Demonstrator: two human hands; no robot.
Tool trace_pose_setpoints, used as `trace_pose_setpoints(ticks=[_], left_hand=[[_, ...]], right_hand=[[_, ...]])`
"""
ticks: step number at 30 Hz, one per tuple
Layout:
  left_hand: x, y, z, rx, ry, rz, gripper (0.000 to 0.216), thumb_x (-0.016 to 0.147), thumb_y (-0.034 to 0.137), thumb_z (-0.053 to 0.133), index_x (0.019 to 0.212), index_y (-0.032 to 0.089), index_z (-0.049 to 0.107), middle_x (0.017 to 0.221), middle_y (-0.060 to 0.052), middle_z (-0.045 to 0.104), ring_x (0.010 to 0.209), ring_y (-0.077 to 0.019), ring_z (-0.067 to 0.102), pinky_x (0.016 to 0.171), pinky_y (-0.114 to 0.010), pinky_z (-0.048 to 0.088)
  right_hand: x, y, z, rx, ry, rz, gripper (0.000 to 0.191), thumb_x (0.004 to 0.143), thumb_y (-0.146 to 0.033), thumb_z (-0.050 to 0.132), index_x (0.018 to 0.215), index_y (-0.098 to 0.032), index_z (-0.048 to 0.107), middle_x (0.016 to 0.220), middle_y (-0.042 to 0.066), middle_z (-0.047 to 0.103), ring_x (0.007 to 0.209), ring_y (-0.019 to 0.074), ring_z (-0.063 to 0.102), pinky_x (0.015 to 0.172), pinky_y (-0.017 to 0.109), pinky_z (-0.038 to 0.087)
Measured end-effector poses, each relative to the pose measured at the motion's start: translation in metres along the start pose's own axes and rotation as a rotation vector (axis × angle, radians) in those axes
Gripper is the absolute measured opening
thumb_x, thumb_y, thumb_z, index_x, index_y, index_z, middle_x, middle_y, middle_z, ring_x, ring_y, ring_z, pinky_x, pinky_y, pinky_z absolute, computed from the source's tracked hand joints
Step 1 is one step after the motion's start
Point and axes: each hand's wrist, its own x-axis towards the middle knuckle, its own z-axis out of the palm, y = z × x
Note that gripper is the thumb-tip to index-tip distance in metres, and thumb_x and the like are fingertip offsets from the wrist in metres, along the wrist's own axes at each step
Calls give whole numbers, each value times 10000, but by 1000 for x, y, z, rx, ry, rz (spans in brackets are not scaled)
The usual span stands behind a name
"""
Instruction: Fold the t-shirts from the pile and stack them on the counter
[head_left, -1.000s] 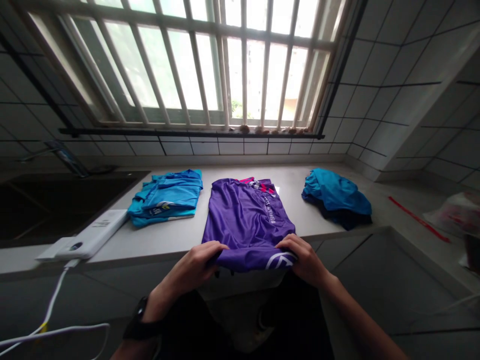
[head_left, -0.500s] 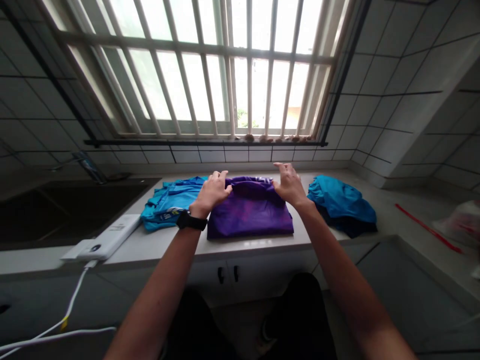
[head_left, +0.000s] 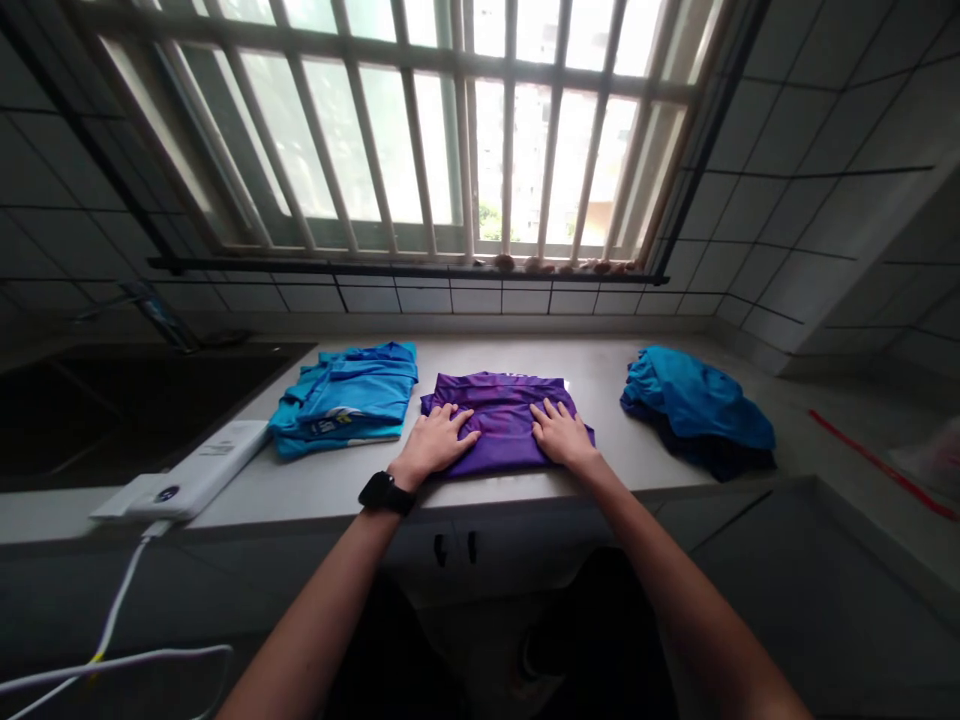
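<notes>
A purple garment (head_left: pixel 499 420), folded into a rough rectangle, lies on the white countertop (head_left: pixel 517 348) in front of me. My left hand (head_left: pixel 440 440) rests on its left side, fingers stretched out and palm down. On its right side lies my right hand (head_left: pixel 559 432), also flat with the fingers apart. White lettering shows faintly at the garment's far edge. To the left is a folded blue garment pile (head_left: pixel 349 395) with a printed patch near its front. A bunched blue and dark navy clothing heap (head_left: pixel 694 405) sits on the right.
A dark sink (head_left: pixel 150 400) with a faucet (head_left: pixel 161 315) is at the left. Beside it, a white power bank (head_left: pixel 206 470) with a cable lies near the counter edge. A red strip (head_left: pixel 877 460) lies far right. Behind stands a barred window (head_left: pixel 450 150).
Both hands have come down from the garment's far edge toward me and now press flat on it. The purple fabric's far part is folded over, making it shorter. The view has shifted slightly.
</notes>
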Motion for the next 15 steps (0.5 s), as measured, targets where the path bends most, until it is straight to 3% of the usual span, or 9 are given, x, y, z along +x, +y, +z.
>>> trace_pose_setpoints(ticks=[6, 9, 12, 15], left_hand=[[-33, 25, -11, 36, 102, 2, 553, 936, 551, 582, 1295, 152, 718, 1329, -209, 675, 1258, -372, 593, 1027, -452, 477], [-58, 56, -9, 98, 141, -47, 482, 930, 535, 584, 1083, 127, 790, 1126, -222, 731, 1094, -366, 657, 898, -432, 506], [-90, 80, -11, 131, 140, -71, 472, 965, 500, 538, 928, 112, 806, 957, -232, 736, 934, -359, 691, 835, -466, 508], [-118, 72, -14, 24, 160, 106, 440, 979, 496, 546, 994, 141, 805, 946, -191, 761, 926, -342, 705, 908, -499, 508]], right_hand=[[40, 11, -22, -5, -19, -126, 534, 1096, -318, 297, 1620, -308, 398, 1719, 54, 292, 1596, 333, 237, 1204, 796, 162], [40, -1, -32, 43, 105, -217, 500, 1062, -220, 390, 1542, -277, 520, 1678, 95, 386, 1573, 329, 301, 1218, 776, 149], [-3, -15, -29, 278, 270, -381, 472, 1019, -150, 449, 1457, -239, 601, 1574, 129, 535, 1478, 281, 468, 1246, 630, 294], [-72, -16, -10, 501, 254, -698, 398, 1005, -258, 574, 1398, -223, 633, 1455, 126, 636, 1404, 236, 547, 1191, 465, 437]])
